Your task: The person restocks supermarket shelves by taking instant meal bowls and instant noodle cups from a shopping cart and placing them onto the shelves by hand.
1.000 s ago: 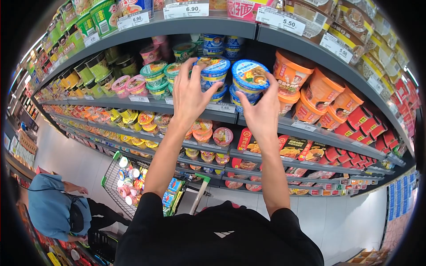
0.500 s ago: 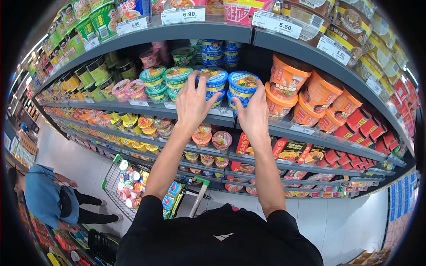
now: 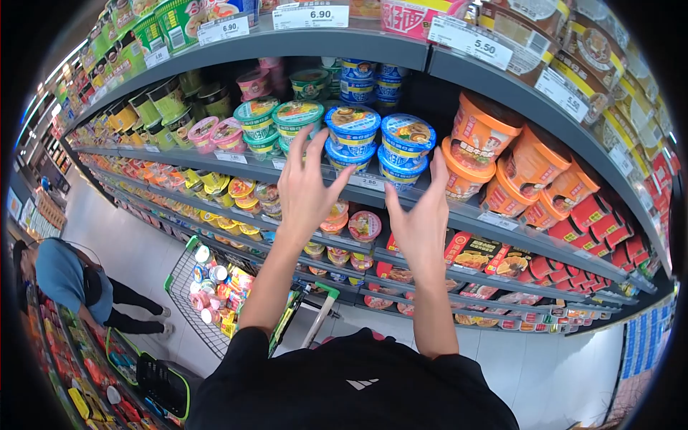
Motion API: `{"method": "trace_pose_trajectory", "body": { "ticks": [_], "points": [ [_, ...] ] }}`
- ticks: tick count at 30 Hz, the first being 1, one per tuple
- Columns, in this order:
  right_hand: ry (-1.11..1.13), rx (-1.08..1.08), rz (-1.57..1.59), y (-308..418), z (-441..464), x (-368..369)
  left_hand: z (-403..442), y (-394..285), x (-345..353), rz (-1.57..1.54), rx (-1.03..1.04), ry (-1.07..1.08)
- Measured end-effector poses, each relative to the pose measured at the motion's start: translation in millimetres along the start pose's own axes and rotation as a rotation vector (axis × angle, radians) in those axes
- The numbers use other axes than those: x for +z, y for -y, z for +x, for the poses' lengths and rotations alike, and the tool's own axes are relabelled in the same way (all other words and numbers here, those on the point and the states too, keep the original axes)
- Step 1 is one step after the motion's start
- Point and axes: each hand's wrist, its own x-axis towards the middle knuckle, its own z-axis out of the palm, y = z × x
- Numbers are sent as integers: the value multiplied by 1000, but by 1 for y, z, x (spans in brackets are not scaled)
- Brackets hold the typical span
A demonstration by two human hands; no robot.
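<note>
Two stacks of blue instant noodle cups stand at the shelf's front edge, the left blue cup stack and the right blue cup stack, each two cups high. My left hand is raised just in front of the left stack, fingers spread, holding nothing. My right hand is before and below the right stack, thumb and fingers apart, holding nothing. Green-lidded noodle cups stand just left of the blue ones, partly behind my left fingers. Orange noodle tubs are stacked to the right of my right hand.
A shopping cart holding several packages stands below left. A person in a blue top is in the aisle at the left, beside a black basket. Price labels line the shelf edge; another shelf with tubs overhangs above.
Both my hands have come away from the blue cups, back toward me and lower. The view has shifted slightly, and the person at the left has bent further toward the shelf.
</note>
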Motion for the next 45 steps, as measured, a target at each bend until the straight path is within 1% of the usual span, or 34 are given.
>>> {"method": "trace_pose_trajectory", "body": {
  "ticks": [1, 3, 4, 6, 7, 8, 10, 13, 14, 16, 18, 20, 23, 25, 26, 28, 30, 31, 34, 36, 39, 42, 43, 45],
  "points": [
    [16, -31, -13, 1, -11, 0, -12, 2, -7, -12, 0, -39],
    [52, -98, -31, 0, -32, 3, -47, 8, -14, -105, -100, -42],
    [58, -156, 50, -5, -46, 11, -68, 12, -18, -148, -155, -43],
    [183, -183, 142, -16, -76, 30, -113, 16, -28, -116, -258, 52],
    [208, -226, 133, -14, -88, 41, -140, 19, -33, -107, -375, 119],
    [326, -165, 204, -17, -108, 53, -167, 20, -38, -135, -519, 194],
    [547, -113, 276, -22, -149, 77, -235, 40, -51, -102, -725, 422],
    [872, -66, 381, -39, -220, 117, -326, 52, -87, 57, -924, 627],
    [972, -79, 371, -46, -246, 128, -355, 54, -99, 105, -963, 639],
    [1097, -84, 392, -46, -283, 140, -401, 49, -128, 195, -1040, 667],
    [1194, -118, 429, -48, -313, 151, -442, 43, -157, 230, -1144, 636],
    [1270, -146, 451, -45, -332, 163, -449, 29, -181, 272, -1304, 606],
    [1371, -181, 447, -37, -353, 182, -483, 29, -205, 193, -1353, 441],
    [1389, -164, 400, -31, -367, 195, -494, 44, -217, 154, -1455, 351],
    [1393, -157, 374, -29, -374, 202, -499, 55, -222, 133, -1500, 305],
    [1371, -117, 322, -27, -390, 208, -513, 90, -233, 127, -1444, 271],
    [1410, -156, 234, -27, -395, 207, -526, 134, -242, 103, -1418, 237],
    [1392, -251, 197, -23, -393, 205, -534, 160, -247, 133, -1414, 265],
    [1387, -258, 158, -18, -398, 209, -564, 250, -252, 242, -1396, 239],
    [1375, -266, 157, -13, -393, 211, -601, 318, -250, 338, -1371, 246],
    [1388, -241, 133, -10, -393, 212, -599, 385, -247, 462, -1539, 467],
    [1388, -238, 92, -6, -391, 215, -600, 430, -239, 526, -1651, 579],
    [1388, -238, 87, -5, -391, 216, -608, 445, -236, 585, -1663, 667],
    [1383, -253, 96, -3, -389, 218, -627, 463, -231, 790, -1492, 642]
  ]
}}
